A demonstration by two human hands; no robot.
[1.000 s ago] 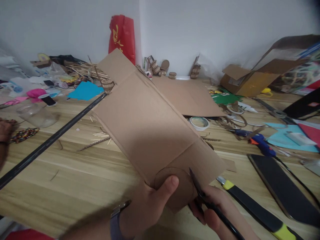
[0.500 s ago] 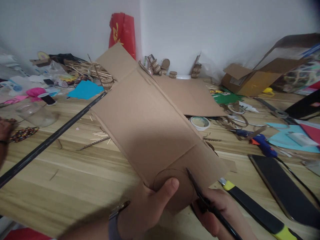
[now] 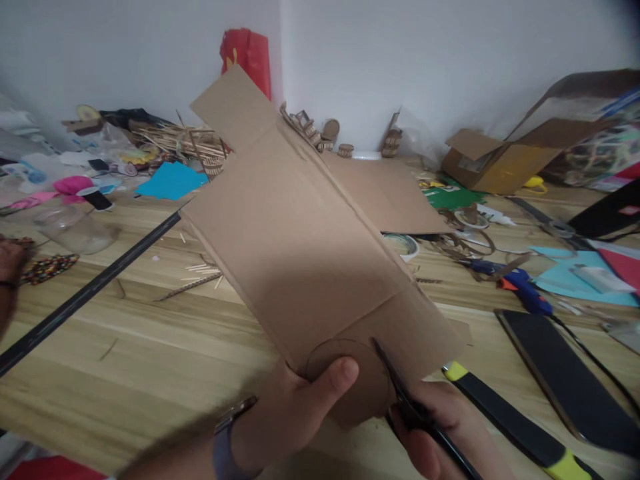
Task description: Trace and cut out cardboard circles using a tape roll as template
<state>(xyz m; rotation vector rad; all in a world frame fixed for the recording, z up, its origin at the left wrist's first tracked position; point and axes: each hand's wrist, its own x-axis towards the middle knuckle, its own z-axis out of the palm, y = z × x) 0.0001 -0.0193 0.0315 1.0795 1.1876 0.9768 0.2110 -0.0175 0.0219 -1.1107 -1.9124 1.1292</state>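
A large brown cardboard sheet (image 3: 300,247) tilts up in front of me, with a circle drawn near its lower edge. My left hand (image 3: 300,413) grips that edge, the thumb lying on top inside the circle and the fingers hidden underneath. In my right hand (image 3: 440,420) is a pair of black scissors (image 3: 400,393), one blade showing over the cardboard along the right side of the drawn circle. The other blade is hidden below the sheet.
A utility knife (image 3: 515,413) and a dark phone (image 3: 565,373) lie at the right, near a blue glue gun (image 3: 525,287). A glass jar (image 3: 73,230) stands at the left, close to another person's hand (image 3: 10,260). Behind are a cardboard box (image 3: 525,153) and small woven pieces.
The cardboard has shifted slightly up and to the right at its far end, covering more of the tape roll. Both hands keep their hold, and the scissors have barely moved.
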